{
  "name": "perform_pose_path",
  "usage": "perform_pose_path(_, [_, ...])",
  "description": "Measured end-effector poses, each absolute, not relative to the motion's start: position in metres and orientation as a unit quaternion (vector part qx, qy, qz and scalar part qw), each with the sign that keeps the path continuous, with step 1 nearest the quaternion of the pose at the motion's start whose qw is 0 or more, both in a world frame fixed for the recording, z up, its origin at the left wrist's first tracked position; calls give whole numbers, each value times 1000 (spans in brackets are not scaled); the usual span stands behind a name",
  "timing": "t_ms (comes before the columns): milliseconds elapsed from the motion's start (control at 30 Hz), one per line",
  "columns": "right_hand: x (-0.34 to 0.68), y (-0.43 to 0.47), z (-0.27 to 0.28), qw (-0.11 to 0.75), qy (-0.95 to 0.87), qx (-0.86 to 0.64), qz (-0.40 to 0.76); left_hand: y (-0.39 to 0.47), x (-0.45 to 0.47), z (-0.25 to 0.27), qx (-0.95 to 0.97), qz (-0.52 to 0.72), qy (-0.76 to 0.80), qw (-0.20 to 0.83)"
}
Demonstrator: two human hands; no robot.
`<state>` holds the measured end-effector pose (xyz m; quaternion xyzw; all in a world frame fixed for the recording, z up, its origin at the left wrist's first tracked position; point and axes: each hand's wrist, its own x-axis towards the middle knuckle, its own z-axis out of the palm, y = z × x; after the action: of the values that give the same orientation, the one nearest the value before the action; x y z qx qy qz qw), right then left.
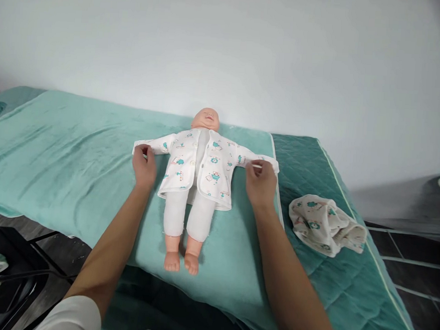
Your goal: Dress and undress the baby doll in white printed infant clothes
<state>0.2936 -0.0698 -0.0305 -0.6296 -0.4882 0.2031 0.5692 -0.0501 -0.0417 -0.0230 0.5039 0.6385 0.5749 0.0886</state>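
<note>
On the pale-green plush blanket (79, 175) before you, a baby doll (201, 216) with a white cloth body and pink plastic limbs lies face up, feet (191, 264) nearest. Your left hand (145, 169) and right hand (262, 184) seem closed in pinches near the sleeve ends (275, 164) of its open, teal-printed white cotton jacket (216, 171); tug lightly and evenly so both sleeves lie straight.
</note>
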Motion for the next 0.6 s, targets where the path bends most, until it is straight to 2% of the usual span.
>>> perform_pose_path(67, [282,-71,-30,556,-428,-626,340,-45,-45,-21,555,523,623,174])
perform_pose_path(167, [271,-71,-29,563,-328,-565,506,-47,-38,-17,610,450,602,251])
perform_pose_path(267, [260,-69,-25,589,-275,-456,608,-49,-31,-13,565,473,566,370])
perform_pose_path(367, [247,-65,-24,600,-252,-377,659,-49,-20,-11,458,501,506,533])
perform_pose_path(433, [239,-63,-25,602,-238,-376,663,-49,-13,-11,396,501,477,604])
perform_pose_path(600, [234,-62,-28,638,-223,-399,620,-39,2,-9,344,527,433,645])
